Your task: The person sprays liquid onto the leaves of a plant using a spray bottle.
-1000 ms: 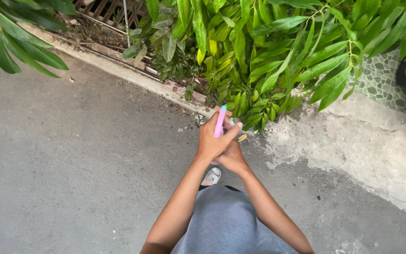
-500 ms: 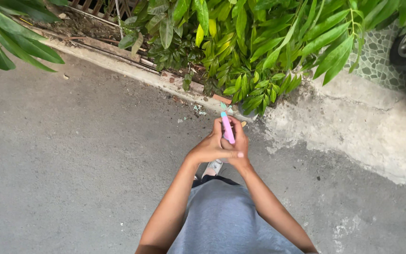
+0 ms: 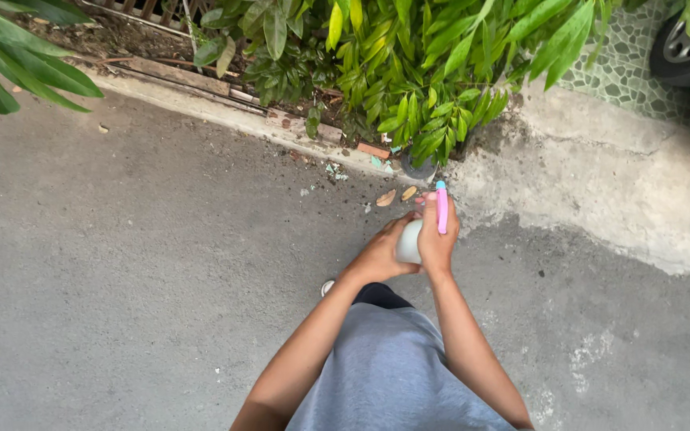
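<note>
My right hand (image 3: 435,243) is closed around a pink stick-shaped part with a light blue tip (image 3: 441,209) that points away from me. My left hand (image 3: 380,257) grips a white rounded body (image 3: 408,242) just beside it; the pink part seems to sit on top of this white body, like a small spray bottle. Both hands meet in front of my grey clothing (image 3: 385,375), above the grey pavement. The white body is mostly hidden by my fingers.
Leafy green shrubs (image 3: 409,72) grow behind a low concrete kerb (image 3: 225,116) ahead. A rough cement patch (image 3: 600,191) lies to the right, with a vehicle wheel (image 3: 688,40) at the top right corner. Small debris and dry leaves (image 3: 397,194) lie near the kerb.
The hands shifted right and slightly forward. The pink part now sits over my right hand and the white body has come into sight. The view tilted down, away from the shrubs.
</note>
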